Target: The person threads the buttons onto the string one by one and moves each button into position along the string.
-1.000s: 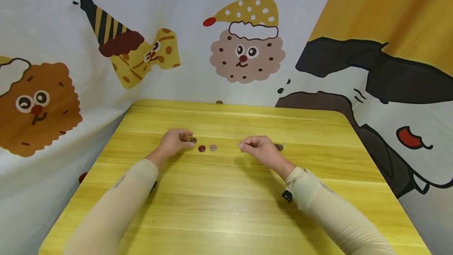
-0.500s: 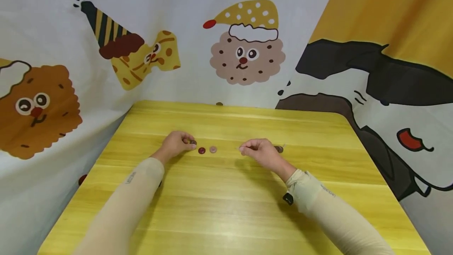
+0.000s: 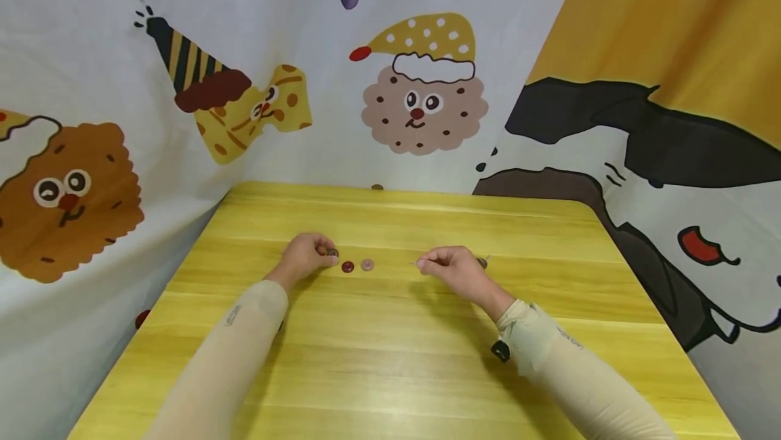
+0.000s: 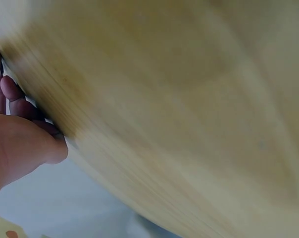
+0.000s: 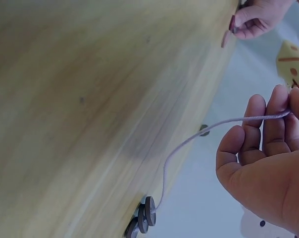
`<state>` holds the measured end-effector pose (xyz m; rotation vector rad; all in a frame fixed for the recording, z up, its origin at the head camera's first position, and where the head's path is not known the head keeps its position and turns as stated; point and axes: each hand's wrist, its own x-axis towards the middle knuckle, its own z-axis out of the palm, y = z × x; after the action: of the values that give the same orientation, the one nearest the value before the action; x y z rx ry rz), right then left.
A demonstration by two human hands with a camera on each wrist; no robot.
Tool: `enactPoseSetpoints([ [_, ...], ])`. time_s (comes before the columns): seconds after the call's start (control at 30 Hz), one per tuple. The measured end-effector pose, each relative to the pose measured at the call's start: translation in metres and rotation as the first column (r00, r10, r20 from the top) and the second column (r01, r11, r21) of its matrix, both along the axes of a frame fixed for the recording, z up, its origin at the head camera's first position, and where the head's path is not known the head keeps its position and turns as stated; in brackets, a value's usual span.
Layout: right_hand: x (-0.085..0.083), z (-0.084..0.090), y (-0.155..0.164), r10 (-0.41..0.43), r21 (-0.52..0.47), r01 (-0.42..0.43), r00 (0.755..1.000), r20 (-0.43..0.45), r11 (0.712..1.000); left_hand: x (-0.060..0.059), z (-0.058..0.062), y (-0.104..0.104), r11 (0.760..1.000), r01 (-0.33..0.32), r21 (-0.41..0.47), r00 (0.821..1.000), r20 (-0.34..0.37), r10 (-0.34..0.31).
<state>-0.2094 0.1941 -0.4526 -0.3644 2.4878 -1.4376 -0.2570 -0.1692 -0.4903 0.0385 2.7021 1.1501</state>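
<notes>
Bench [image 3: 390, 372]: lower frame
Left hand [image 3: 303, 257]: left of centre, newly drawn in, its grip apparently clamped on the dark button [image 3: 332, 253]
Right hand [image 3: 457, 270]: right of centre, clamped on the lilac cord [image 5: 179, 144]
Dark button: beside the red button [image 3: 348, 266], seemingly secured, unlifted

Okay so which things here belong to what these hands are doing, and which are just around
Likely part of it:
cord, pinched by the right hand
row of dark buttons the cord runs to
lone dark button at the left hand
red button
pinkish button

Just around:
table
printed cloth
</notes>
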Motion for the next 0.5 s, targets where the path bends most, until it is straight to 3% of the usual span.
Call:
enactPoseSetpoints([
  [0.3,-0.0006,0.0001,0.0019,-0.117,-0.044,0.119,0.992,0.047,0.992,0.0052,0.0026,0.0021,1.0,-0.03,0.0,0.998,-0.053,0.03],
  [0.5,-0.0025,0.001,0.0015,-0.181,-0.096,0.182,0.983,0.023,0.978,0.0018,0.0041,0.0053,0.999,-0.051,0.014,0.998,-0.023,0.051],
])
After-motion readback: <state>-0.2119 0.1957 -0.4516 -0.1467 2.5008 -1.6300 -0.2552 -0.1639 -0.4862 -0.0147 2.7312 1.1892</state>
